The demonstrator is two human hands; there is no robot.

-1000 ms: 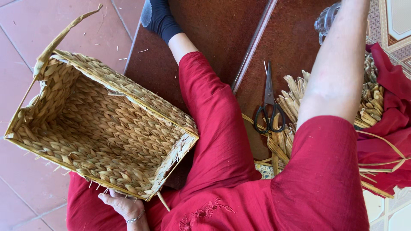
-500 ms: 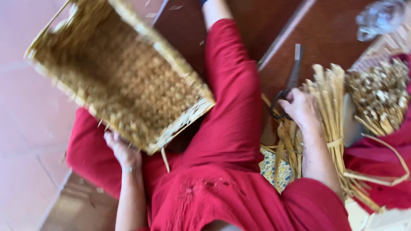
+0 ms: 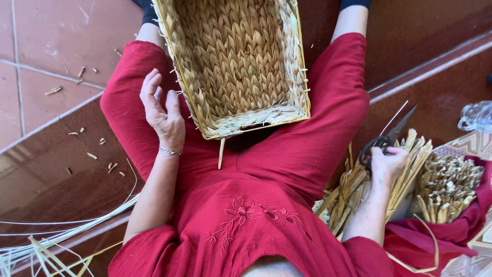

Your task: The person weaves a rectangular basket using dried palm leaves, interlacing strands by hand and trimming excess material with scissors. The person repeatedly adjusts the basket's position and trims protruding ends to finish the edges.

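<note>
A woven straw basket (image 3: pixel 236 61) lies in my lap between my red-trousered legs, its open side facing up. My left hand (image 3: pixel 163 112) hovers just beside the basket's left wall over my thigh, fingers spread and holding nothing. My right hand (image 3: pixel 387 165) rests on a bundle of straw stalks (image 3: pixel 353 190) at my right side. Its fingers curl on the black handles of a pair of scissors (image 3: pixel 390 134), whose blades point up and to the right.
A second bunch of cut straw (image 3: pixel 448 187) lies on red cloth (image 3: pixel 435 238) at the far right. A crumpled clear plastic bag (image 3: pixel 476 117) sits above it. Long thin reeds (image 3: pixel 56 231) lie at the lower left. Straw bits (image 3: pixel 97 154) dot the tiled floor.
The basket has swung from my left side to lie between my legs. My left hand has moved from under it to its left wall. My right hand has gone from the straw bundle to the scissors.
</note>
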